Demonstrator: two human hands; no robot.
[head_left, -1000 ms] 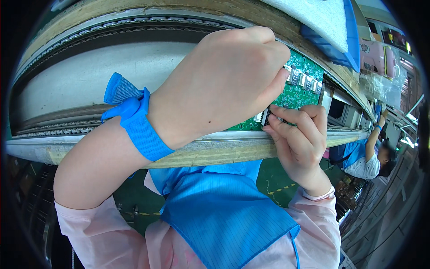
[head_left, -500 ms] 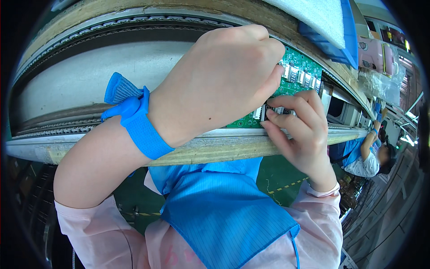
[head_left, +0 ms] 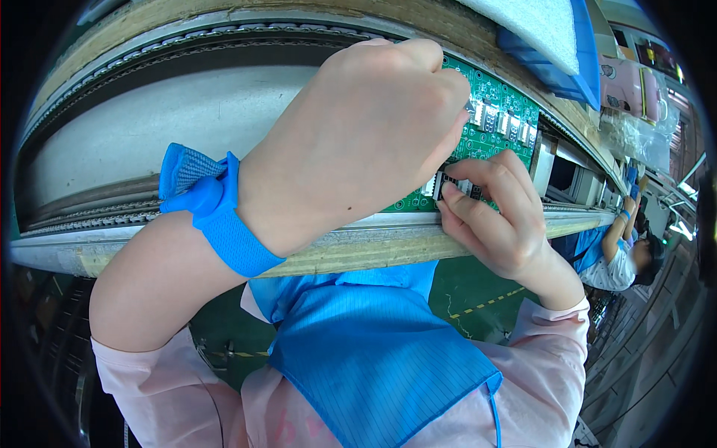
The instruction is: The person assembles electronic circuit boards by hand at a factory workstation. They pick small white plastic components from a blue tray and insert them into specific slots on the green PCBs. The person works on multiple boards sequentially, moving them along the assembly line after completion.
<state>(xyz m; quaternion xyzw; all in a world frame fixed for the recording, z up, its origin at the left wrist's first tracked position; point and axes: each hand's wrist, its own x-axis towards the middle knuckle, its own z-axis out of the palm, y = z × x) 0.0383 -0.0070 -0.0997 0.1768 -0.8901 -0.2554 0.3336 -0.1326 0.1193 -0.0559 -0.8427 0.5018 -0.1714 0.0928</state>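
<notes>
A green circuit board [head_left: 499, 89] lies between the chain rails, bearing a row of white connectors and small digit displays [head_left: 508, 125]. Over its left part reaches my left hand [head_left: 366, 142], back upward and fingers curled in. Its fingertips are mostly hidden behind the hand, so what they hold does not show. At the board's near edge, the thumb and forefinger of my right hand [head_left: 500, 213] pinch a small black digit display [head_left: 441, 187] beside a white connector. Whether that display is fully seated cannot be made out. A blue wrist strap [head_left: 243, 243] circles my left wrist.
Chain rails [head_left: 187, 37] run along both sides of a pale conveyor bed [head_left: 172, 112], with a wooden near edge [head_left: 358, 250]. Behind the far rail stands a blue bin [head_left: 553, 71] with white foam [head_left: 526, 26]. Another person [head_left: 616, 261] works at the far right.
My left hand has shifted slightly left and down, its strap moving along. The right forearm has swung a little to the right, while its fingertips stay at the same display.
</notes>
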